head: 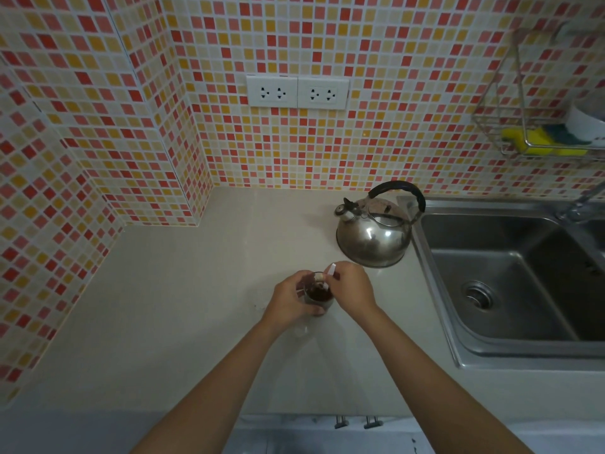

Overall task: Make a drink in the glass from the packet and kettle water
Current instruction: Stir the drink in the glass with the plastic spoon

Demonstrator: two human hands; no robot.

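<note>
A clear glass (pixel 318 294) stands on the pale counter (pixel 183 290) with dark brown powder or liquid inside. My left hand (pixel 289 301) wraps around its left side. My right hand (pixel 352 288) pinches a small white packet (pixel 330 268) tilted over the glass rim. A steel kettle (pixel 375 235) with a black handle sits on the counter just behind and to the right of the glass, its spout pointing left.
A steel sink (pixel 510 283) lies to the right of the kettle, with a tap (pixel 582 204) at its back. A wire rack (pixel 537 126) with a yellow sponge hangs on the tiled wall. Two double sockets (pixel 297 92) sit on the wall above the counter.
</note>
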